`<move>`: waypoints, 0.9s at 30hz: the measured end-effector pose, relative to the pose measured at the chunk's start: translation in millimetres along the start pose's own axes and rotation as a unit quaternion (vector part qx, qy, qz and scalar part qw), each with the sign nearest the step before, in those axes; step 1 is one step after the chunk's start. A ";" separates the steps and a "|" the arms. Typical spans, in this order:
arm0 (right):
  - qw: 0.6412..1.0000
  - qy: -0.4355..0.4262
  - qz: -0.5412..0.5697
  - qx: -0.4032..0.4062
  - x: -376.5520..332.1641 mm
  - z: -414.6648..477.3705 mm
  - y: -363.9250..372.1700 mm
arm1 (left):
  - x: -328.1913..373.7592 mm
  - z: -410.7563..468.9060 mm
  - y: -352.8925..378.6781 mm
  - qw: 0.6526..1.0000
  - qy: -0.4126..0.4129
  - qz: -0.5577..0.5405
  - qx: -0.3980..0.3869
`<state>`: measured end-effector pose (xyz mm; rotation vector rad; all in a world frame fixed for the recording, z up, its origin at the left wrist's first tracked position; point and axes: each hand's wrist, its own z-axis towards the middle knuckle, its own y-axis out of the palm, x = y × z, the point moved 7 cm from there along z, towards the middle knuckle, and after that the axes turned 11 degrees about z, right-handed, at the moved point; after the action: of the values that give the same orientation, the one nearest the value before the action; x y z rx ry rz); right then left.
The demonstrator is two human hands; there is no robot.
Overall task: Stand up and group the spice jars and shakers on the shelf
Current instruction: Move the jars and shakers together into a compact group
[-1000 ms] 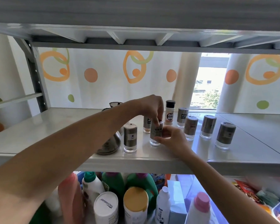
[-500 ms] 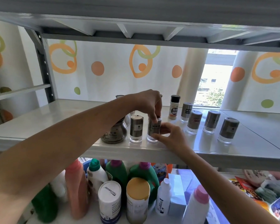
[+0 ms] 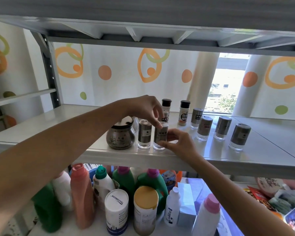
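A steel-sleeved shaker (image 3: 160, 136) stands near the front of the white shelf (image 3: 211, 160). My left hand (image 3: 147, 108) pinches its top from above, and my right hand (image 3: 179, 143) grips its lower right side. Just to its left stands a matching shaker (image 3: 144, 134), then a round glass condiment pot (image 3: 121, 136) with a black lid. Two black-capped plastic spice bottles (image 3: 183, 113) stand behind, one partly hidden by my left hand. Several more steel shakers (image 3: 222, 128) stand upright in a loose row to the right.
The shelf above (image 3: 160, 29) hangs low over the jars. A metal upright (image 3: 49, 72) rises at the back left. Below, the lower shelf is crowded with detergent bottles (image 3: 151, 183), round canisters (image 3: 116, 210) and snack packets (image 3: 262, 196).
Both hands have carried the held shaker forward and left, setting it beside the other shaker next to the glass pot. The camera has moved closer and shifted left.
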<state>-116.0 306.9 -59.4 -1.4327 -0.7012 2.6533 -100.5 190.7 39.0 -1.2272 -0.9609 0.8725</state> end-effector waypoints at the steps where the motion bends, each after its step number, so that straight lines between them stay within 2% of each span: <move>1: 1.000 -0.003 0.001 -0.001 -0.3 0.1 0.5 | -4.8 -2.6 0.1 1.000 -0.007 0.012 -0.007; 7: 1.000 -0.010 0.012 -0.004 -1.8 0.7 2.4 | -23.5 -7.8 9.6 0.996 -0.045 0.074 -0.037; 27: 0.999 -0.002 0.019 -0.051 2.7 0.5 2.6 | -23.6 -6.0 10.3 0.996 -0.034 0.039 -0.076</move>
<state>-117.5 305.0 -62.4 -1.4800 -0.8285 2.6844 -103.6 168.2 25.6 -1.3804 -1.0551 0.9211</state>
